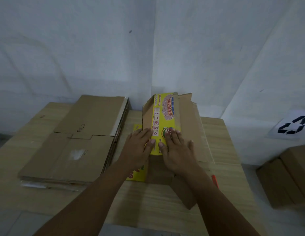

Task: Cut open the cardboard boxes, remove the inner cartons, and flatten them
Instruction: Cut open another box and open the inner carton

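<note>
Hands flat, fingers straight and spread: the left hand (139, 145) and the right hand (176, 149) press side by side on the near end of a yellow printed carton (165, 114), which lies at the centre of the wooden tabletop (158, 200) and runs lengthwise toward 12 o'clock. The left palm covers the carton's near left edge; the right palm sits half on the yellow panel and half on the brown cardboard flap (192, 126) that spreads out at 3 o'clock of it. The thumbs nearly meet over the print. More brown flaps of the same carton stick out toward 6 o'clock, under the right forearm, and a yellow strip shows beneath the left wrist. At 9 o'clock of the carton rests a stack of flattened boxes (76, 145), plain brown. A red utility knife (215, 180) lies on the tabletop at 4 o'clock, just beside the right forearm. Off the tabletop at 3 o'clock stand brown boxes (288, 178) below a recycling sign (292, 126) on the wall.
</note>
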A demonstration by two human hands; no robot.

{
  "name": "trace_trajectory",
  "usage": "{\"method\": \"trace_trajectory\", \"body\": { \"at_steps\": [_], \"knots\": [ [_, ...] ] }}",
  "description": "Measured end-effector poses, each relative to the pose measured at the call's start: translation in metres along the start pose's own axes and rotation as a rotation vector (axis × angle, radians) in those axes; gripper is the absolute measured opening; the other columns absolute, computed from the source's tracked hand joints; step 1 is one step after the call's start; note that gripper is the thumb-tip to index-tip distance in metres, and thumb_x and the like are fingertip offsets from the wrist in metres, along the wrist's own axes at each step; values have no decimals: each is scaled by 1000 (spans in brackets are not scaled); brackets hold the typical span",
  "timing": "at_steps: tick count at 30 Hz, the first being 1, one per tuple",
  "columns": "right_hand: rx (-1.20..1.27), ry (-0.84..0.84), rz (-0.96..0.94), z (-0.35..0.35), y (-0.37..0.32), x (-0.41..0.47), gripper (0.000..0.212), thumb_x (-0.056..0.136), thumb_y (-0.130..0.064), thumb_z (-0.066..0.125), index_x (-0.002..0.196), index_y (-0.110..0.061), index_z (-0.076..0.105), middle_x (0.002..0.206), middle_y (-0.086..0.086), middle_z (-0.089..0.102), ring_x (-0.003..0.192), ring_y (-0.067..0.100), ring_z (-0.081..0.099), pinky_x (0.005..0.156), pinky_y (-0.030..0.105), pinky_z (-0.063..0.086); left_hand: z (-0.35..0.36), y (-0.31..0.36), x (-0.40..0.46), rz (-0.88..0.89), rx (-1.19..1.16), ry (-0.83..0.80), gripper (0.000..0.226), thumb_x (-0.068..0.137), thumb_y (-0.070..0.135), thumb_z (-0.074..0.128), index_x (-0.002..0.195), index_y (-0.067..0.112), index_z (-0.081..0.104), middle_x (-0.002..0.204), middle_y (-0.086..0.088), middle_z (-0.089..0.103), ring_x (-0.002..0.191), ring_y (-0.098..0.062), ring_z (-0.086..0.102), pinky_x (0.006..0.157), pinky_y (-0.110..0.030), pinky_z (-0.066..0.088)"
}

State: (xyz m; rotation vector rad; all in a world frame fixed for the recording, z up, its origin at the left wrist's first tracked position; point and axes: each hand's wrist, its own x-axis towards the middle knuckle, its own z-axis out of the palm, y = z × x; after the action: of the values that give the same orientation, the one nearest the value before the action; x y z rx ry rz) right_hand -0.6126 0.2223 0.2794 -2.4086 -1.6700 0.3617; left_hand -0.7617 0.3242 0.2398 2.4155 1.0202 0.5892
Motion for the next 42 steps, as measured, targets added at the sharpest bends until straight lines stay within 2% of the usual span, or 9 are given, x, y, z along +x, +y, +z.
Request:
{"method": "trace_trajectory", "body": {
  "at_steps": [8, 13, 16, 21, 26, 34, 36, 39, 42],
  "knots": [
    [-10, 8, 18, -4, -4, 8, 68, 100, -63, 11, 160, -30, 6, 167, -8, -7, 153, 13, -12, 118, 65, 1, -27, -8, -38, -157, 412, 455, 42, 97, 46, 43, 93, 20, 76, 88, -2, 65, 95, -30, 58, 103, -62, 35],
    [-151, 224, 5, -12, -15, 15, 61, 100, -63, 21, 136, -25, 51, 146, 0, 46, 138, 24, 36, 112, 72, 9, -31, 17, -65, -360, 446, 343, 41, 86, 45, 39, 89, 26, 76, 71, 6, 70, 81, -20, 66, 110, -54, 28],
    [-201, 324, 25, -17, -20, 21, 59, 98, -64, 30, 120, -18, 60, 124, 7, 54, 121, 31, 46, 109, 67, 21, -42, 32, -63, -453, 303, 155, 49, 82, 47, 37, 113, 31, 72, 93, 9, 74, 94, -15, 67, 99, -36, 41],
    [-97, 146, 8, -5, -14, 26, 73, 98, -67, 21, 154, -21, 26, 163, 9, 13, 148, 30, 8, 116, 64, 8, -59, 40, -47, -388, 58, -135, 62, 88, 39, 69, 146, 33, 46, 135, 7, 61, 119, -16, 59, 92, -28, 47],
    [-54, 52, 1, 7, -23, 18, 77, 98, -67, 11, 160, -21, 4, 167, 6, -10, 152, 25, -18, 118, 64, 0, -70, 36, -1, -295, -123, -174, 65, 91, 17, 67, 149, 31, 42, 141, 14, 51, 122, -8, 53, 88, -19, 36],
    [-73, 33, 46, 10, -24, 15, 77, 96, -69, 4, 159, -25, -4, 166, 2, -18, 150, 21, -25, 119, 59, -5, -30, 11, 110, -141, -272, -164, 43, 102, 46, 46, 143, 35, 42, 146, 6, 51, 131, -15, 51, 104, -39, 45],
    [-69, 68, 43, 14, -25, 16, 77, 97, -69, 9, 160, -25, 6, 167, 3, -10, 152, 21, -17, 120, 60, 1, -17, -3, 136, -177, -217, -183, 54, 98, 54, 45, 145, 28, 36, 154, 1, 39, 136, -19, 46, 107, -43, 42],
    [-100, 146, 57, 15, -25, 15, 73, 99, -67, 22, 149, -20, 45, 159, 9, 34, 149, 29, 27, 109, 63, 33, -6, -23, 168, -253, -74, -159, 75, 96, 63, 40, 149, 11, 28, 160, -14, 26, 145, -34, 30, 114, -50, 33],
    [-126, 185, 46, 20, -23, 15, 71, 99, -67, 25, 143, -18, 53, 153, 9, 44, 143, 30, 39, 103, 62, 42, -4, -34, 196, -293, 7, -147, 92, 95, 70, 34, 159, 12, 4, 167, -10, 3, 154, -31, 0, 123, -53, 11]
  ]
}}
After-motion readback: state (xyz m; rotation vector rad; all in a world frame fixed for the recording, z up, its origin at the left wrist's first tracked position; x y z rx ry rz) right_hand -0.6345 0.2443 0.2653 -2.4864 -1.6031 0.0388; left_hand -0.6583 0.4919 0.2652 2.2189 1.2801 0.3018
